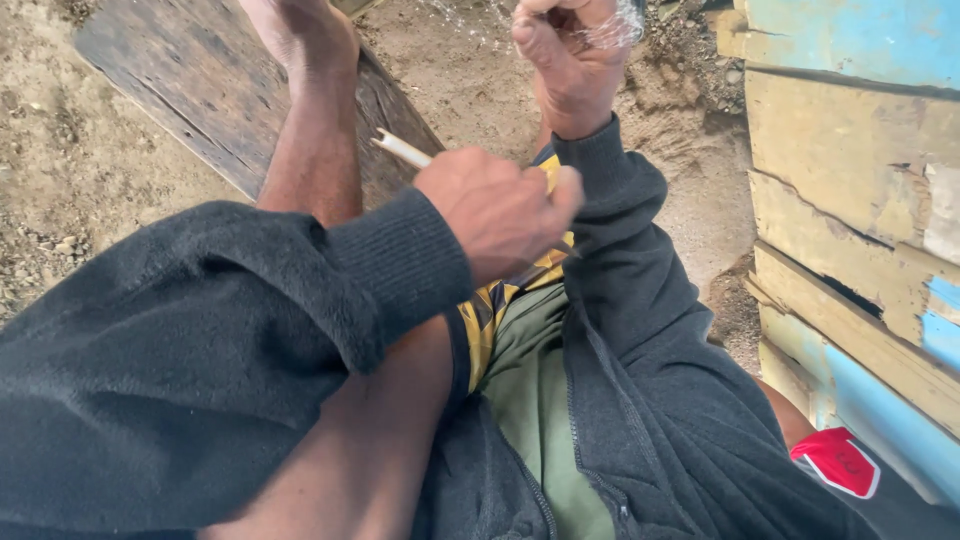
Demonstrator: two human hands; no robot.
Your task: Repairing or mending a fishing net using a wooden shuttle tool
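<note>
My left hand [495, 205] is at the middle of the view, fingers closed around a thin pale stick [400, 150] whose tip pokes out to the upper left. My right hand [575, 55] is raised at the top of the view, fist closed on a bunch of fine clear netting [620, 25] that spreads faintly to its left. The two hands are a short way apart, right above left. Both arms wear dark grey sleeves. What lies inside the left fist beyond the stick is hidden.
My bare leg and foot [300, 40] rest on a weathered wooden plank [190, 80] lying on sandy ground [60, 160]. Worn yellow and blue boards [850, 180] form a wall on the right. A red patch [838, 462] shows at the lower right.
</note>
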